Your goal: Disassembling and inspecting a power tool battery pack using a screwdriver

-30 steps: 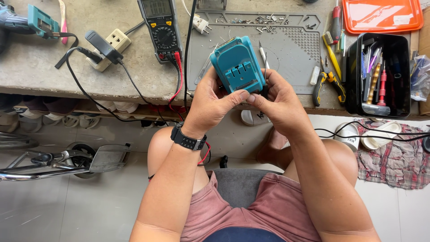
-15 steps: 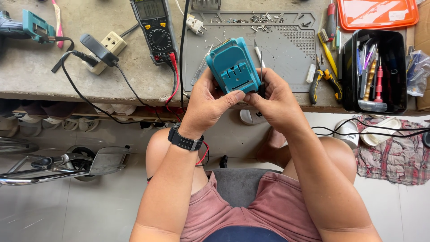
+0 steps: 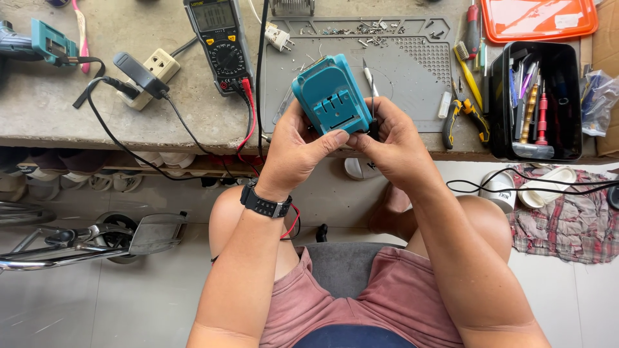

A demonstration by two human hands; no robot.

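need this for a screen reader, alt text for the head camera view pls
Both hands, left hand and right hand, hold a teal power-tool battery pack above a workbench with a multimeter, grey repair mat and black tool bin.

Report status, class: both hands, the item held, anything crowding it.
Left hand and right hand both grip the teal battery pack above the bench edge. Right hand also pinches a thin tool. Multimeter alongside, apart.

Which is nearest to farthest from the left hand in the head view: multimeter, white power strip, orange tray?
From the left hand:
1. Multimeter, on the bench up and to its left.
2. White power strip, further left on the bench.
3. Orange tray, far corner on the right, past the right hand.
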